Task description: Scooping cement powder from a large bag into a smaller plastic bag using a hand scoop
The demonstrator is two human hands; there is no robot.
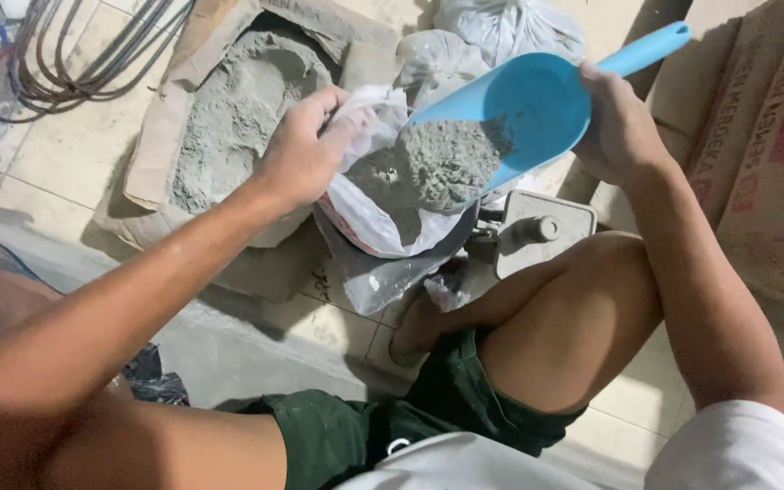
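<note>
Both forearms are bare, as are the left hand (297, 150) and right hand (614, 127). Dark green shorts (383, 422) cover the thighs (knees bare), and a white shirt (737, 454) with short sleeves.

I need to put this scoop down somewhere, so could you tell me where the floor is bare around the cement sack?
Bare tile lies left of the open cement sack, below the coiled cables. Grey floor between the sack and the knees is also free. It is crowded around the plastic bag, blue scoop, the grey scale and the stacked sacks.
</note>
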